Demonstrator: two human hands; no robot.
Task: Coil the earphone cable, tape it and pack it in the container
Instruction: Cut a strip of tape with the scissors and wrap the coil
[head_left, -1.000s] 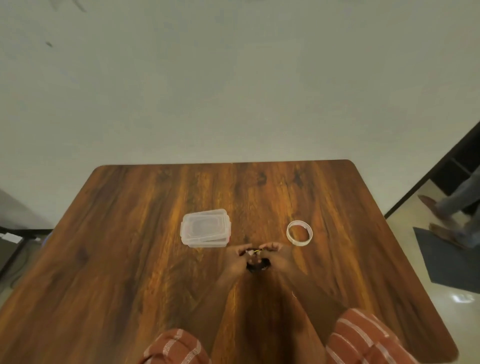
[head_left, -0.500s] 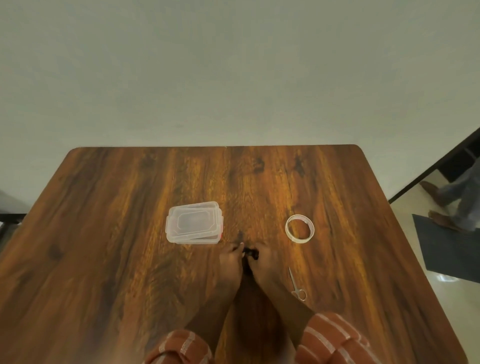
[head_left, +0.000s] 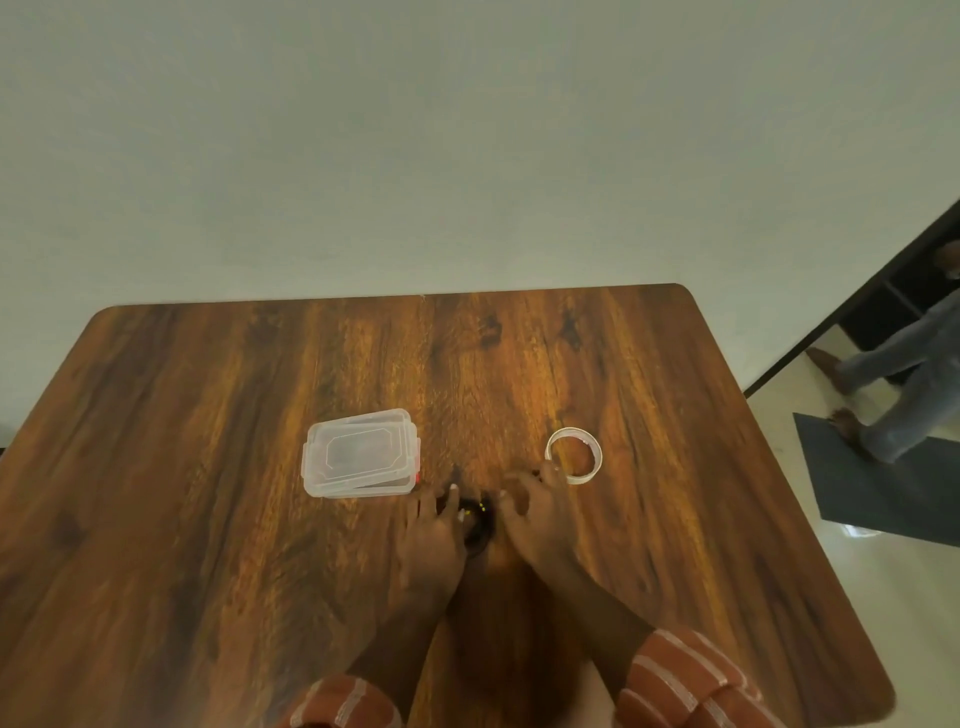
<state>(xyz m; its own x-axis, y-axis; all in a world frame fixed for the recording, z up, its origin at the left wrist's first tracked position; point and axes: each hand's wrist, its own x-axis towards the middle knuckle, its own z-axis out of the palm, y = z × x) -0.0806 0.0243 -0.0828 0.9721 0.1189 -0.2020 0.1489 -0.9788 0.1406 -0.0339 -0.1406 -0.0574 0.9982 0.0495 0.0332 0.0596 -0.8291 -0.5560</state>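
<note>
Striped sleeves (head_left: 691, 675) are seen nearest. Left hand (head_left: 434, 530) and right hand (head_left: 535, 519) are set together on the bench (head_left: 182, 545), fingers curled around a dark coiled cable (head_left: 475, 525) held between them. Its axis cannot be told. Beyond: lidded clear container (head_left: 358, 452) left, tape roll (head_left: 574, 455) right. No writing is legible.

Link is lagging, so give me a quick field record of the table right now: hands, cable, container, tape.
left hand: on the coiled earphone cable, fingers curled at it
right hand: beside the coil, fingers spread; grip cannot be told
cable: dark bundle between both hands, on the table
container: clear, lid on, left of the hands
tape roll: flat on the table, by the right fingertips
packed: not yet
</note>
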